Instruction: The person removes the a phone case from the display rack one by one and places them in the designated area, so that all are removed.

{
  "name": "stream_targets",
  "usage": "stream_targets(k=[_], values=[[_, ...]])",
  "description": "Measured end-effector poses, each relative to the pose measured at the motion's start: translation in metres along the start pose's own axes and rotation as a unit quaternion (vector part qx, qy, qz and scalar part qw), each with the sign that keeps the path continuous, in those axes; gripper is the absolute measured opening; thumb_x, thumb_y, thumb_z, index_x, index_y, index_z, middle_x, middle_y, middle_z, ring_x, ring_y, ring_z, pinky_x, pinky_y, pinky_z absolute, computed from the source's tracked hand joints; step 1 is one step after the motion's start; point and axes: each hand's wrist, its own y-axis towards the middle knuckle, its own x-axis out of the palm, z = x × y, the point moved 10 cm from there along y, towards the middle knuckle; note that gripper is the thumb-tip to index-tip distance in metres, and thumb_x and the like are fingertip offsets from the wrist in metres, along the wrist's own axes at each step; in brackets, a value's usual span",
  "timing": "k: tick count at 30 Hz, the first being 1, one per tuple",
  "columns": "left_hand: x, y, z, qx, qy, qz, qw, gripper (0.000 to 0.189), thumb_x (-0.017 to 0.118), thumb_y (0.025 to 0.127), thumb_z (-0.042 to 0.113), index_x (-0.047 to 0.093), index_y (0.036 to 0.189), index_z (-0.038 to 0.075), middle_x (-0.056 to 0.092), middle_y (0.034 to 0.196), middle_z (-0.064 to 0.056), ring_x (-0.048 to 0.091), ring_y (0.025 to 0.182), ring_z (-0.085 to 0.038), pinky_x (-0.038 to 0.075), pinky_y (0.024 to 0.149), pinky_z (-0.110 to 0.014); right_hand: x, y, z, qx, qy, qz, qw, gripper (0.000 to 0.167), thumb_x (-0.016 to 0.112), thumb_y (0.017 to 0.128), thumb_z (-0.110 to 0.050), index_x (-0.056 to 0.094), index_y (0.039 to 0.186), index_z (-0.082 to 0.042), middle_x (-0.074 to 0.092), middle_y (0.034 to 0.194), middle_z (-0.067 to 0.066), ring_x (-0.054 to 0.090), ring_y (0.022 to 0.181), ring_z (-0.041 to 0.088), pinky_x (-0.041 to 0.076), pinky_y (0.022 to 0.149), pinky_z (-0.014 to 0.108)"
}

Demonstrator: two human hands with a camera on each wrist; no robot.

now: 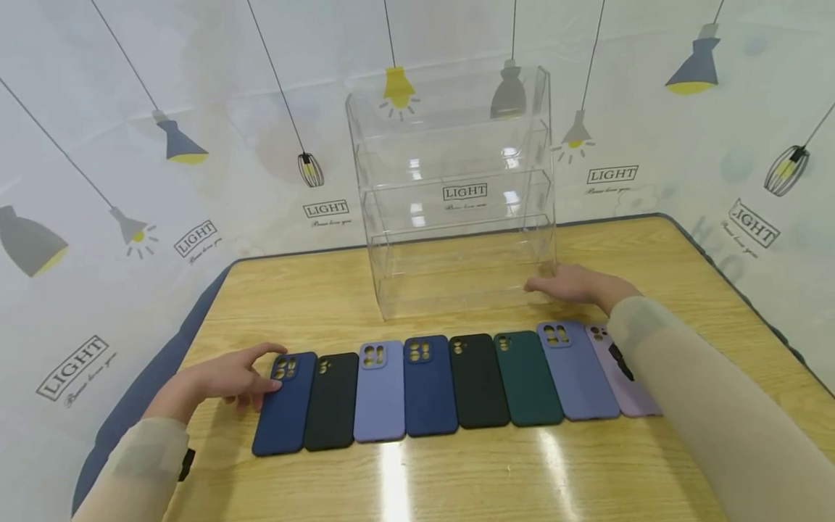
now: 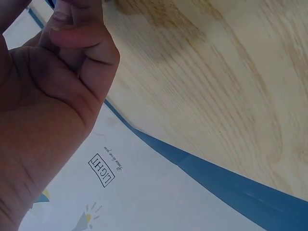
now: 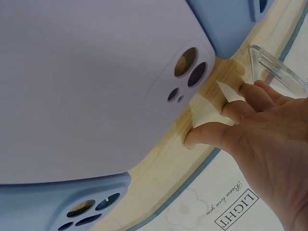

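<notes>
My left hand pinches the upper left corner of the leftmost navy phone case, thumb over its camera frame. In the left wrist view the hand's other fingers curl inward. My right hand is at the lower right corner of a clear acrylic display rack, its fingers spread. The right wrist view shows these fingers fairly straight over the table, beside the rack's clear edge. A lilac phone case lies below this hand, partly covered by my sleeve in the head view.
Phone cases lie side by side in a row: black, lavender, navy, black, dark green and periwinkle. The wooden table meets a lamp-printed backdrop behind the tiered rack.
</notes>
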Motion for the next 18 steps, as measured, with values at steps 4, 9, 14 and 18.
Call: stream_targets(k=[4, 9, 14, 18], values=[[0.0001, 0.0009, 0.0016, 0.004, -0.006, 0.0, 1.0, 0.074, 0.064, 0.108, 0.033, 0.024, 0.167, 0.017, 0.075, 0.079, -0.01, 0.067, 0.059, -0.024, 0.039, 0.052, -0.031, -0.0012, 0.0, -0.0003, -0.003, -0.002, 0.002, 1.0, 0.103, 0.043, 0.105, -0.069, 0.01, 0.169, 0.005, 0.009, 0.174, 0.034, 0.013, 0.159, 0.059, 0.017, 0.13, 0.071], [0.0014, 0.0023, 0.0007, 0.004, -0.014, -0.003, 0.9999, 0.075, 0.064, 0.108, 0.033, 0.022, 0.168, 0.018, 0.074, 0.078, -0.011, 0.067, 0.058, -0.023, 0.038, 0.052, -0.03, -0.0007, 0.0009, -0.0008, -0.007, 0.005, 0.001, 1.0, 0.104, 0.043, 0.105, -0.069, 0.008, 0.169, 0.004, 0.007, 0.175, 0.034, 0.012, 0.159, 0.059, 0.016, 0.129, 0.072], [0.0051, 0.0027, 0.0001, 0.002, -0.03, -0.009, 0.9995, 0.073, 0.061, 0.109, 0.032, 0.022, 0.168, 0.014, 0.072, 0.076, -0.012, 0.065, 0.059, -0.022, 0.045, 0.054, -0.031, 0.0012, 0.0015, 0.0024, -0.002, 0.0, -0.001, 1.0, 0.105, 0.042, 0.104, -0.071, 0.009, 0.169, 0.003, 0.009, 0.175, 0.033, 0.014, 0.159, 0.058, 0.018, 0.129, 0.072], [0.0064, 0.0031, 0.0012, -0.005, -0.036, -0.008, 0.9993, 0.071, 0.059, 0.111, 0.032, 0.022, 0.168, 0.011, 0.07, 0.073, -0.011, 0.064, 0.06, -0.02, 0.049, 0.057, -0.032, 0.001, 0.0001, 0.0026, 0.0, 0.002, -0.002, 1.0, 0.105, 0.042, 0.104, -0.072, 0.009, 0.169, 0.003, 0.008, 0.175, 0.033, 0.014, 0.16, 0.058, 0.018, 0.129, 0.072]])
